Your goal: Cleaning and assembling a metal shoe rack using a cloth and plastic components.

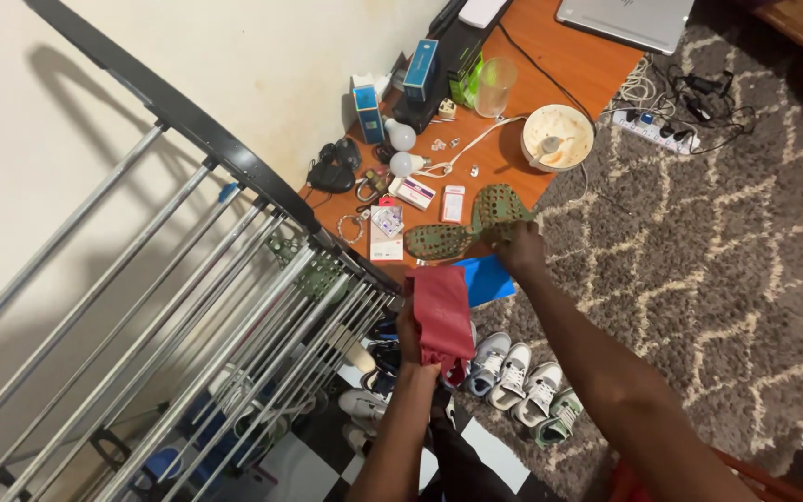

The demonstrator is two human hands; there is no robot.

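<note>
1. Red cloth (442, 316) hangs from the left hand (411, 333), whose fingers are closed around its left edge; its long axis runs roughly up and down in the view, the lower end bunched over the shoes (513, 374).
2. Right of the red cloth and a little higher, the right hand (519, 247) grips a green patterned cloth (468, 228), fingers clenched on its right part.
3. That green cloth stretches sideways, long axis left to right, lying across the near edge of the orange table (578, 70) just above the red cloth.
4. Between the two cloths a blue flat sheet (487, 277) shows, tilted, touching the red cloth's right edge.
5. Left of the red cloth stands a drying rack (234, 307) with grey metal rails and a black top bar; the red cloth is just beside its near corner.
6. Above the green cloth on the table: a small white box with a red end (454, 203), a white box with a pink stripe (413, 192), and a white card (386, 244) lying flat.
7. Farther up from the red cloth, two upright blue-and-white cartons (368, 110) stand by the wall, with two bulbs (401, 138) just below them.
8. Up and right of the green cloth sits a cream bowl (558, 136), with a clear glass (495, 86) beyond it.
</note>
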